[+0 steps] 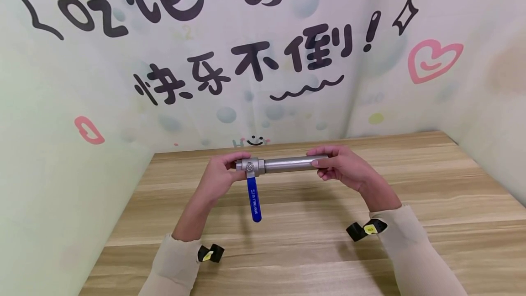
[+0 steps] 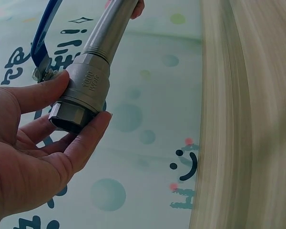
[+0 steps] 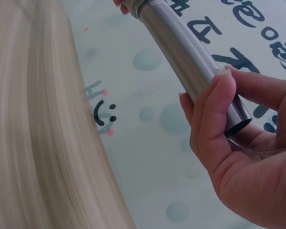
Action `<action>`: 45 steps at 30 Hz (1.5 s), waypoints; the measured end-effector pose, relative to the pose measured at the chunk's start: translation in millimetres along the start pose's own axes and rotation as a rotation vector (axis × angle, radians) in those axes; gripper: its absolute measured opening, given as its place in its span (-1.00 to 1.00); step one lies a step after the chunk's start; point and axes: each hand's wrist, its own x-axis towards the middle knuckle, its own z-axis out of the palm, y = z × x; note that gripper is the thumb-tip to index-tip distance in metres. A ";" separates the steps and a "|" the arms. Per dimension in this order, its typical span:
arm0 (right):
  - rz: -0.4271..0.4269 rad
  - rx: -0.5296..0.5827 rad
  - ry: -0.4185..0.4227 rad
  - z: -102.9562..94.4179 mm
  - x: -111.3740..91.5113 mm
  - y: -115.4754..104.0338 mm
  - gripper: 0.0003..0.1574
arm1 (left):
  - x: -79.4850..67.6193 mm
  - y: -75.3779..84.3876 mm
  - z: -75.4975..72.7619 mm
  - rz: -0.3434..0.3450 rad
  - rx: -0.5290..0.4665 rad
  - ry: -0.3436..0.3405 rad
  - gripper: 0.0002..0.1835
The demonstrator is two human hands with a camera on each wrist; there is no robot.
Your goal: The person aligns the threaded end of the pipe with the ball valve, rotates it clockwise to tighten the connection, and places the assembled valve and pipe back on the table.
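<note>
A steel ball valve point(image 1: 256, 166) with a blue lever handle point(image 1: 254, 200) is joined to a straight steel pipe point(image 1: 289, 163). Together they are held up roughly level above the table. My left hand point(image 1: 218, 175) pinches the hex end of the valve between thumb and fingers; the left wrist view shows the thumb on the valve body point(image 2: 88, 81) near the lever's pivot. At the pipe's free end, my right hand point(image 1: 341, 166) grips with thumb and curled fingers. In the right wrist view the pipe's open end point(image 3: 238, 128) faces the palm.
Beneath the hands is a wood-grain table point(image 1: 296, 241). A pale printed cloth wall point(image 1: 230, 118) with dark lettering stands along its back edge, and pale walls flank both sides. Small black cameras point(image 1: 361, 230) sit on both wrists.
</note>
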 end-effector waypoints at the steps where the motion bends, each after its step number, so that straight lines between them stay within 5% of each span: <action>1: 0.001 0.000 0.000 -0.1 -0.1 0.0 -0.57 | -0.1 0.4 0.1 0.000 0.000 0.000 -0.55; 45: 0.004 0.020 -0.003 0.5 -1.3 -1.9 -0.62 | -1.3 3.1 0.0 -0.004 -0.003 -0.007 -0.52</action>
